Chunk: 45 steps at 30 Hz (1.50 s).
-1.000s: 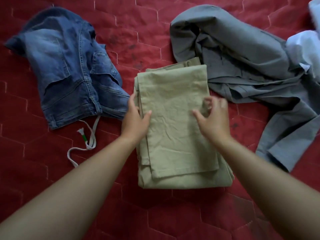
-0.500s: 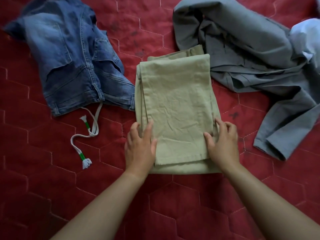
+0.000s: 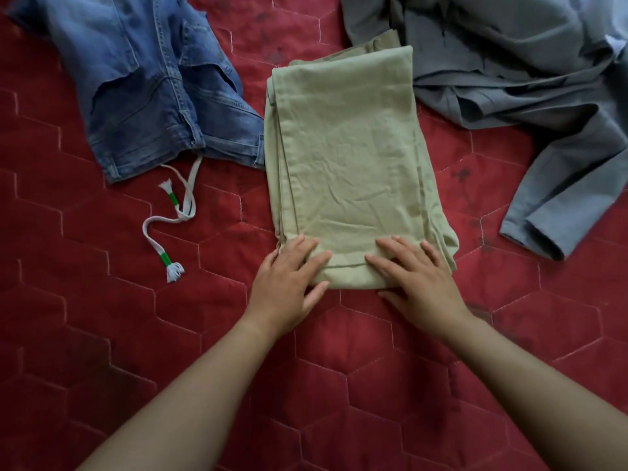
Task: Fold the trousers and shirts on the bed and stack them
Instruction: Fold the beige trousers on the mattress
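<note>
Khaki trousers (image 3: 350, 158), folded, look soft and floppy, best scooped up under the near edge where the left hand (image 3: 289, 282) and right hand (image 3: 419, 278) press flat, gripping nothing

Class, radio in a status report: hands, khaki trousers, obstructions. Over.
Left hand and right hand flat on near end. Khaki trousers folded. Jeans abut left edge; grey garment far right, both unfolded.

This is a home bedroom: a red quilted bedspread (image 3: 339, 385) with hexagon stitching fills the view, with folded khaki trousers (image 3: 350, 158) at centre, jeans (image 3: 146, 83) at 10 o'clock and a crumpled grey garment (image 3: 509, 62) at 2 o'clock.
</note>
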{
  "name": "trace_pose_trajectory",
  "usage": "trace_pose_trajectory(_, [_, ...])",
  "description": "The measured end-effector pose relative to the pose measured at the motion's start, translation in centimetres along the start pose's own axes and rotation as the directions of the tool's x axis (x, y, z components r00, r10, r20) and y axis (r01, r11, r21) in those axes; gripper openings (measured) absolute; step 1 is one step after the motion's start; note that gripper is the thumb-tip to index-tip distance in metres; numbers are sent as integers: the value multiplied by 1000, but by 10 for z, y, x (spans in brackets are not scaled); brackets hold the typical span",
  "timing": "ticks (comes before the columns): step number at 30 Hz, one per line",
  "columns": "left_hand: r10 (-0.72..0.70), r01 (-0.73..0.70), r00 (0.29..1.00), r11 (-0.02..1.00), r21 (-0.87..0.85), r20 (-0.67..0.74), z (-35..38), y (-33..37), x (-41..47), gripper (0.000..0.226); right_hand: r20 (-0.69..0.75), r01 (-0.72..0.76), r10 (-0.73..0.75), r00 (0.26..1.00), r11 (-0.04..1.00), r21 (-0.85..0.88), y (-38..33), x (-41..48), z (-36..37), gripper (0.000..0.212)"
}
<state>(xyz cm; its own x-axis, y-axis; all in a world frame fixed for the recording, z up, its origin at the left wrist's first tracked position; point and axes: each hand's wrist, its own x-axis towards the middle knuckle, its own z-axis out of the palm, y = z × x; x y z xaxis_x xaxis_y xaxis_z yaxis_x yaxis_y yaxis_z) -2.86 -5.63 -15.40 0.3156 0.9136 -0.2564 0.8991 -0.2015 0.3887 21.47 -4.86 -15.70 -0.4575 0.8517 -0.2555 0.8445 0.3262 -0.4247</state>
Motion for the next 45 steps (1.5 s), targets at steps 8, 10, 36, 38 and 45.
trace_pose_trajectory(8, [24,-28,999,995,-99,-45,-16,-3,1,30,-223,17,9,975,993,113,-4,9,-11,12])
trace_pose_trajectory(10, [18,-24,998,995,-93,-62,-29,5,-3,22,-209,-3,38,977,987,163,-10,1,-24,12])
trace_pose_trajectory(36, [-478,377,815,867,-326,-328,-55,-7,100,35,-34,-304,302,953,939,-160,-35,83,-21,59])
trace_pose_trajectory(38, [-437,377,832,898,-229,-343,-42,-2,84,50,-16,-285,286,958,948,-139,-28,91,-15,58])
trace_pose_trajectory(45, [-644,522,753,709,-474,-133,-19,15,52,65,-143,-485,484,864,874,28,4,74,-28,55])
